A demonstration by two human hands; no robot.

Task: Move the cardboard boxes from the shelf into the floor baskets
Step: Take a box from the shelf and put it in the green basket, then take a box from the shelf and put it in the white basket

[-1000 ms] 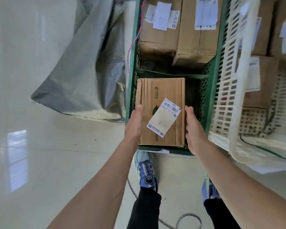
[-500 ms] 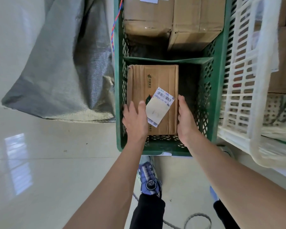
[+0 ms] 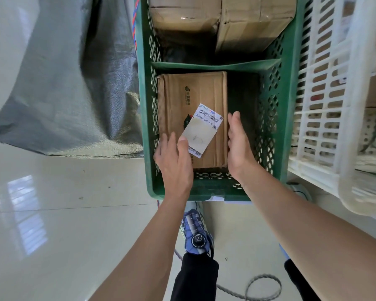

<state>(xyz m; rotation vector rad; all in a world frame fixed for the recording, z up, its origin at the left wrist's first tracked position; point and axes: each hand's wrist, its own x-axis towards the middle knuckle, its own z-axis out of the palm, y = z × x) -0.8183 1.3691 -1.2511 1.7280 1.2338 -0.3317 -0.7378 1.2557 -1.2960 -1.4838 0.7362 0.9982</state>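
Lying lengthwise against green basket [image 3: 288, 127] left wall, cardboard box [image 3: 193, 101] sat between loosely open, empty left hand [image 3: 175, 161] and right hand [image 3: 239, 144].

Box [image 3: 191, 101] in basket's [image 3: 288, 105] near compartment, against left wall; two boxes [image 3: 217, 16] behind divider.

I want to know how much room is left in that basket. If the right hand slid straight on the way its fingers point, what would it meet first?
Probably the green divider wall of the green basket. The right hand points along the cardboard box through the dark empty gap; depth is unclear.
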